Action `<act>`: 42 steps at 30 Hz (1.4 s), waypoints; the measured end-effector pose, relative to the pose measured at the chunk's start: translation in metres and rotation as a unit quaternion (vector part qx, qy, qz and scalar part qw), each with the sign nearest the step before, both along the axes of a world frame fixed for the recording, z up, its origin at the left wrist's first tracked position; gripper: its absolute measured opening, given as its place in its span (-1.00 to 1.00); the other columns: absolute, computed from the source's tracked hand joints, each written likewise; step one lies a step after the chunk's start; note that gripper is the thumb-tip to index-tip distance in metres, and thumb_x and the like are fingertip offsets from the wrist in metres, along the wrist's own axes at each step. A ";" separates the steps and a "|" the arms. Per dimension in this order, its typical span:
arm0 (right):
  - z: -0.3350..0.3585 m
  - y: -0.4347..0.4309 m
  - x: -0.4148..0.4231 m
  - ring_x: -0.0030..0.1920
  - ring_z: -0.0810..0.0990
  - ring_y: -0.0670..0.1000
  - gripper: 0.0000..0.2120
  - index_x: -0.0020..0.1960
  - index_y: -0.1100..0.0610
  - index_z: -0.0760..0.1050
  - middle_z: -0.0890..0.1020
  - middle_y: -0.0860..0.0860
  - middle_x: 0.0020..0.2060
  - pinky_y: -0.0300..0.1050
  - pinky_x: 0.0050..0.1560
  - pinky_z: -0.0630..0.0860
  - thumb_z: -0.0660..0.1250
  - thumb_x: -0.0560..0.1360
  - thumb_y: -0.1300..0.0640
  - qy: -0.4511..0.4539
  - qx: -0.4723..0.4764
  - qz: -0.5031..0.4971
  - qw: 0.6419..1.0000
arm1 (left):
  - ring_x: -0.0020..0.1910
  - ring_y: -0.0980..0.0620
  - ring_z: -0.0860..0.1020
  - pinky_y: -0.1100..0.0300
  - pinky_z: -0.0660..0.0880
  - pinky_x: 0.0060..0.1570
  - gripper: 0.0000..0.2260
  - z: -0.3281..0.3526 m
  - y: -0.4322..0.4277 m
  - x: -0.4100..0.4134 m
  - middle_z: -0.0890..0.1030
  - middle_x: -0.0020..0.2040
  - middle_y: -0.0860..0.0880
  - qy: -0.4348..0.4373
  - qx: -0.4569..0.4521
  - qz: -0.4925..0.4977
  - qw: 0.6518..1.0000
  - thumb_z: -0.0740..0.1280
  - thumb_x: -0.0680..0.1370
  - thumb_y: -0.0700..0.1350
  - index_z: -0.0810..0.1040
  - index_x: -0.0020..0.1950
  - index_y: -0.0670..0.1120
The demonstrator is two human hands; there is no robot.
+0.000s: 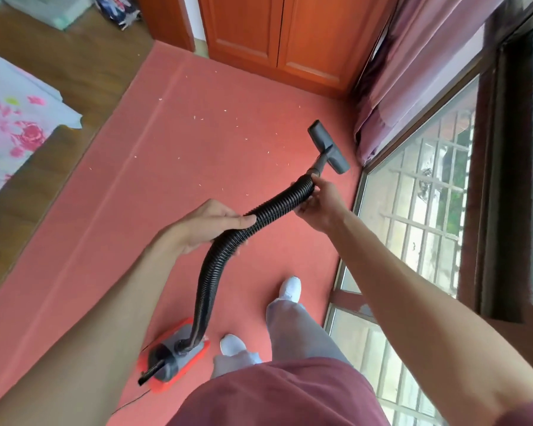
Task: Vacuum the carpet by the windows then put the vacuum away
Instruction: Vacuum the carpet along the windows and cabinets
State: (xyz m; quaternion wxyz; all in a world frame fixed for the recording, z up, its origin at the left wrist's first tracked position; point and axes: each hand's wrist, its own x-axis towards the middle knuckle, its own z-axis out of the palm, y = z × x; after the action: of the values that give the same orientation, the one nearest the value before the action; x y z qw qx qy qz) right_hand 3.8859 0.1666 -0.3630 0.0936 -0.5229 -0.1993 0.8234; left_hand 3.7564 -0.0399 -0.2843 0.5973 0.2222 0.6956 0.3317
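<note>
While one vacuum (pixel 173 355) sits on the carpet (pixel 173 155), two hands, left hand (pixel 203 226) and right hand (pixel 319 204), clench fingers around its hose (pixel 277 207).

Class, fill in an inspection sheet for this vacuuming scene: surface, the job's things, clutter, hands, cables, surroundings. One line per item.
Surface: red carpet, strewn with small pale scraps ahead of the person.
Job's things: black ribbed hose runs from the red and grey vacuum body on the carpet up to the grey floor nozzle, which looks lifted.
Clutter: nothing seen beyond the scraps.
Hands: left hand grips the hose mid-length; right hand grips it near the nozzle.
Cables: thin dark cord trails from the vacuum body.
Surroundings: windows and purple curtain on the right, wooden cabinet ahead, floral bedding on the left.
</note>
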 end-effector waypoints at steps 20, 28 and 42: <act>-0.092 0.100 -0.013 -0.30 0.44 -0.02 -0.83 0.03 0.09 0.37 0.45 0.03 -0.23 -0.28 -0.38 0.41 0.23 0.57 -0.01 -0.141 -0.068 0.063 0.986 | -0.20 -0.16 0.64 -0.17 0.56 0.07 -0.65 -0.080 0.112 -0.009 0.67 -0.12 -0.24 -0.142 -0.047 0.007 0.989 0.36 0.57 0.07 0.59 0.06 -0.24; -0.164 0.085 0.006 -0.37 0.36 -0.05 -0.80 -0.21 0.11 0.35 0.38 0.02 -0.38 -0.23 -0.34 0.28 0.24 0.57 0.09 -0.224 -0.091 0.074 0.967 | -0.38 -0.12 0.58 0.17 0.53 -0.42 -0.61 -0.143 0.112 0.010 0.61 -0.22 -0.27 -0.214 -0.089 0.045 0.972 0.27 0.64 0.07 0.59 -0.10 -0.25; -0.301 0.065 0.023 -0.20 0.60 0.10 -0.75 0.05 0.19 0.47 0.63 0.17 -0.06 0.03 0.05 0.56 0.27 0.59 -0.01 -0.272 -0.104 0.086 0.953 | -0.43 -0.18 0.59 0.02 0.58 -0.38 -0.61 -0.233 0.136 0.049 0.62 -0.33 -0.24 -0.247 -0.212 0.139 0.935 0.36 0.57 0.11 0.57 -0.08 -0.26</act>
State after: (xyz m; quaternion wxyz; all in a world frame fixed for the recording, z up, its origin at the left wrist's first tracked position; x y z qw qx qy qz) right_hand 3.9087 0.2320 -0.6639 -0.0905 -0.7148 -0.1745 0.6711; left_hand 3.8055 0.0964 -0.5172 0.7314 -0.0973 0.6041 0.3010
